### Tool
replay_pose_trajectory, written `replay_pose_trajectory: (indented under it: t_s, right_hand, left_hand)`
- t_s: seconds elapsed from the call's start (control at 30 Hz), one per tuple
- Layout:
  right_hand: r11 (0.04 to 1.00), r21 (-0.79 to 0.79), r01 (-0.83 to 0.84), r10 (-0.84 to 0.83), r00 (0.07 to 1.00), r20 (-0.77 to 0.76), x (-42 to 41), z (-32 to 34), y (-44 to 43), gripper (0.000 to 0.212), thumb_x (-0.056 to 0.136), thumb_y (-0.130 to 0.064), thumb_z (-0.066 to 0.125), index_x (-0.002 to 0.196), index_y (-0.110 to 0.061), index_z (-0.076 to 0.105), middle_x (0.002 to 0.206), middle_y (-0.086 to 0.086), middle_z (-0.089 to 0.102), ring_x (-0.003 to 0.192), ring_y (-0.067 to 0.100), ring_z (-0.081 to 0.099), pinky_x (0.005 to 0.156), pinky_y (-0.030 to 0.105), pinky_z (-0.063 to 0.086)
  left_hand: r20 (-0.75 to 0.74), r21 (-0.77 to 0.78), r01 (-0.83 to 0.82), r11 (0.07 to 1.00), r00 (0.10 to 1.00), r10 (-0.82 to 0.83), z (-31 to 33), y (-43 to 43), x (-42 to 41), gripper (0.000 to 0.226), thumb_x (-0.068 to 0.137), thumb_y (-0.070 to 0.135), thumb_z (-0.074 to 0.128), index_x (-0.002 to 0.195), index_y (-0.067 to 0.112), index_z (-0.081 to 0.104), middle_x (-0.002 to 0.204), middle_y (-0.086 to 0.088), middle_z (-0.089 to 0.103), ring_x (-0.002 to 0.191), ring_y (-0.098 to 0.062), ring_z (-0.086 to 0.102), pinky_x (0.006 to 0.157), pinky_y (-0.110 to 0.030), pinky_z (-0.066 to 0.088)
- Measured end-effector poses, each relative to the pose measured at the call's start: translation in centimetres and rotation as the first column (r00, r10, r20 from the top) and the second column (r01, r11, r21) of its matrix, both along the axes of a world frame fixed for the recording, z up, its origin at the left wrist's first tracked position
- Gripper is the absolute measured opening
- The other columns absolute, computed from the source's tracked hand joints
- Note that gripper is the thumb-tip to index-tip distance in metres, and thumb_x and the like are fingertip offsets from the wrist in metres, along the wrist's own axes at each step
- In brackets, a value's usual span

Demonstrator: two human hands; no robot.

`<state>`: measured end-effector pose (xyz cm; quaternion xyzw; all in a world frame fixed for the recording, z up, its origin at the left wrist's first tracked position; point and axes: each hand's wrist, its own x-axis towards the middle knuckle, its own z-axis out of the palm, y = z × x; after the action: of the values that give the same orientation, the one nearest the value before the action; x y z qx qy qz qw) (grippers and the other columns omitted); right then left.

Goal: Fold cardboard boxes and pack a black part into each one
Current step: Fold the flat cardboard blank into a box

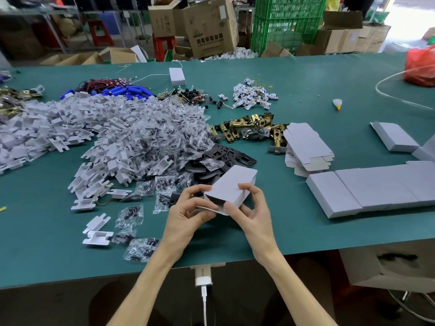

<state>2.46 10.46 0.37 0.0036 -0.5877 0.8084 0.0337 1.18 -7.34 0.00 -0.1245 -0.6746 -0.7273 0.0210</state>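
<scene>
Both hands gripping a partly formed white carton above the near edge of a green worktable.

The left hand and right hand each close their fingers on the near, open end of the white carton, thumbs on top; the carton tilts away from the person, its far flap raised, and whether it holds anything cannot be told. Black flat parts lie heaped just beyond the carton, beside a large mound of clear screw bags and white plastic brackets. Brass latch bolts sit farther back, next to a stack of flat carton blanks. A row of closed white boxes lies to the right on the green table.
</scene>
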Motion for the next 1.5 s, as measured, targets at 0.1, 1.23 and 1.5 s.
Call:
replay_pose_trajectory:
  t_s: [0.1, 1.23, 1.5]
  right_hand:
    - [1.000, 0.024, 0.014, -0.015, 1.000, 0.016, -0.02, -0.17, -0.23, 0.053, 0.081, -0.027, 0.084, 0.126, -0.030, 0.055, 0.122, -0.008, 0.071, 0.110, 0.023, 0.072, 0.081, 0.025, 0.058]
    - [0.998, 0.061, -0.022, 0.027, 0.997, -0.075, -0.36, -0.69, -0.31, 0.096, 0.074, -0.005, 0.090, 0.147, -0.039, 0.038, 0.144, -0.014, 0.046, 0.116, 0.024, 0.069, 0.089, 0.029, 0.059]
    - [0.998, 0.047, -0.029, 0.031, 0.998, -0.060, -0.53, -0.76, -0.19, 0.093, 0.075, -0.004, 0.090, 0.145, -0.040, 0.040, 0.148, -0.006, 0.045, 0.117, 0.024, 0.069, 0.090, 0.029, 0.059]
  left_hand:
    - [-0.009, -0.033, -0.033, 0.999, 0.999, 0.032, -0.06, 0.11, -0.11, 0.011, 0.081, 0.006, 0.080, 0.085, 0.016, 0.080, 0.133, 0.001, 0.063, 0.102, -0.009, 0.063, 0.088, -0.028, 0.055]
    - [0.260, 0.200, 0.020, 0.980, 0.963, -0.073, -0.82, -0.49, -0.75, 0.045, 0.087, 0.032, 0.078, 0.131, 0.024, 0.068, 0.128, -0.014, 0.072, 0.115, -0.029, 0.070, 0.088, -0.034, 0.060]
    - [0.230, 0.214, 0.048, 0.976, 0.968, -0.098, -0.42, -0.29, -0.74, 0.051, 0.091, 0.030, 0.076, 0.140, 0.027, 0.063, 0.133, -0.011, 0.070, 0.123, -0.029, 0.067, 0.089, -0.034, 0.061]
